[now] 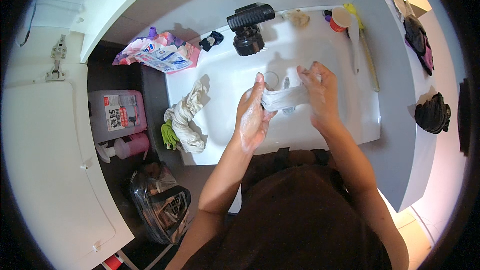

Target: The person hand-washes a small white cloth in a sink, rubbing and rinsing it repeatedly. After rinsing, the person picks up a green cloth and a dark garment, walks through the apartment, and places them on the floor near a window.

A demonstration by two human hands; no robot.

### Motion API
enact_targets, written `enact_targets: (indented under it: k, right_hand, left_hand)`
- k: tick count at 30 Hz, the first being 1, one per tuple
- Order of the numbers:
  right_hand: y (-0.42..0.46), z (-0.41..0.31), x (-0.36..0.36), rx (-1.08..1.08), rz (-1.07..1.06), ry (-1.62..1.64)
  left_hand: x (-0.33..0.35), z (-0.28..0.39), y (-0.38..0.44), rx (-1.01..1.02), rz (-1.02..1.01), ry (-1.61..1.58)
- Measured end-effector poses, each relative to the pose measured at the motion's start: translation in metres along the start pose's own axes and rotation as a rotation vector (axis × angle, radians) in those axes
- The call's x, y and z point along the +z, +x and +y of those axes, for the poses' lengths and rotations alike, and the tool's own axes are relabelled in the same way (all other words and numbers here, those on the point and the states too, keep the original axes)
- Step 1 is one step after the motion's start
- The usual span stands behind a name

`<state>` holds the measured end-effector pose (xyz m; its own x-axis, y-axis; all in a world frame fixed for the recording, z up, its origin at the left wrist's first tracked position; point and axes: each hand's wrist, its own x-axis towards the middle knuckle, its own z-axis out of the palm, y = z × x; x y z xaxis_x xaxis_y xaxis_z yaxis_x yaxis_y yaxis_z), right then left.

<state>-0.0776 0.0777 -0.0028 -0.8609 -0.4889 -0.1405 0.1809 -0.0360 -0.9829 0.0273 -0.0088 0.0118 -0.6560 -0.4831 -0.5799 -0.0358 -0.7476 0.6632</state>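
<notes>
A wet white cloth (287,98) is stretched taut between my two hands, above a white sink basin (225,123). My left hand (255,114) grips its left end, with suds over the thumb side and wrist. The other end is bunched in the fingers of my right hand (320,90), which is also soapy. Whether the cloth is a sock or a rag I cannot tell. Behind the hands stands a black faucet (249,26) with a ribbed body. Part of the drain ring (271,79) shows beyond the cloth.
A twisted off-white cloth (185,120) and a green cloth (169,135) hang over the basin's left rim. A detergent pouch (165,54) leans at the back left. Along the right side are a paper cup (339,20) and a brush (354,45). An open cabinet door (56,150) stands left.
</notes>
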Motion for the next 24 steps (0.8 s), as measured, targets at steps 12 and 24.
enact_targets:
  k: [12,24]
  right_hand:
    - [-0.039,0.007,0.022,-0.586,-0.566,-1.054]
    - [-0.056,0.019,0.032,-0.862,-0.211,-0.455]
  left_hand:
    - [0.020,-0.024,0.006,0.033,0.063,-0.171]
    - [-0.008,-0.032,0.026,0.065,-0.133,-0.149]
